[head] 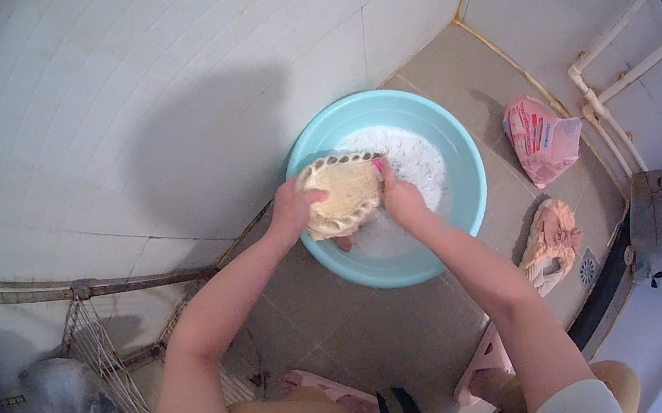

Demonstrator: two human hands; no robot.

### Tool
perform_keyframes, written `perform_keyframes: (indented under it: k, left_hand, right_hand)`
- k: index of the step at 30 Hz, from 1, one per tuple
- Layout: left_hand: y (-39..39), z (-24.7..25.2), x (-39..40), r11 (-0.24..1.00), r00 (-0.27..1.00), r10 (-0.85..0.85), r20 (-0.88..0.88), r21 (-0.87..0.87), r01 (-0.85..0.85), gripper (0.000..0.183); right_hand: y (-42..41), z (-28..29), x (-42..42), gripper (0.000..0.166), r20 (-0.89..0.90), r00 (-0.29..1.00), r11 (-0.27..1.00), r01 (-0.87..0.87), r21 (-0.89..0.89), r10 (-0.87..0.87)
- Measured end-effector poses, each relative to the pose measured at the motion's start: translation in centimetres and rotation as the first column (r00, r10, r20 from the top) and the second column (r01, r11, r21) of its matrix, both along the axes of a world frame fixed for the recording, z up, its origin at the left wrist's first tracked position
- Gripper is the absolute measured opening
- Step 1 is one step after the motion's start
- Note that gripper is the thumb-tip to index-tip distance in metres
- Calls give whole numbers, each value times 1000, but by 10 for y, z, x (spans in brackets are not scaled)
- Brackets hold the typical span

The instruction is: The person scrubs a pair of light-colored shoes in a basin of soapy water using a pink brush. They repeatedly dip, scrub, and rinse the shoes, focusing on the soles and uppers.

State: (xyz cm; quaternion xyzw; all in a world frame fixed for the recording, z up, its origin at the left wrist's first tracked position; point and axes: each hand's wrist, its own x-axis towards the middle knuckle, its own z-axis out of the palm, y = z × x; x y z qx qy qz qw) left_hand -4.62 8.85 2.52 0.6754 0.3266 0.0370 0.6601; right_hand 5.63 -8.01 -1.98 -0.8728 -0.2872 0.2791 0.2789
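A cream-coloured woven or knitted slipper [343, 190] with a scalloped edge is held above a light blue plastic basin [470, 183]. Around its left end my left hand [295, 210] is closed, the thumb on top. At its right end my right hand [400, 195] grips something small and pink [378, 166], perhaps a brush handle; what it is cannot be made out. Foamy water [417, 172] lies in the basin. Under the held piece, a brownish part shows near the water.
A pink plastic bag [540, 139] and a peach and white slipper [550, 242] lie on the tiled floor to the right, by a round drain [588, 270]. White pipes [598, 96] run along the right wall. A wire rack [108, 355] stands at the left.
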Motion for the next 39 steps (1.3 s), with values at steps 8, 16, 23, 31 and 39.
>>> perform_keyframes:
  k: [8,16,23,31,39]
  left_hand:
    - [2,-5,2,996,999,-23,-43,90,27,39]
    - [5,-6,0,995,1000,30,10,-99,-29,35]
    - [3,3,0,997,1000,19,-20,-75,-20,38]
    - [3,3,-3,997,1000,13,-14,-73,-14,40]
    - [0,-4,5,997,998,-67,2,40,67,43]
  right_hand:
    - [-4,-22,1,60,61,998,999,19,-42,-17]
    - [-15,-11,-13,66,246,951,970,-137,-199,185]
    - [-12,-11,-5,62,184,978,972,-58,-228,102]
    - [-26,-15,-2,67,189,960,951,-152,-271,208]
    - [-56,-83,51,70,645,763,896,309,-318,-34]
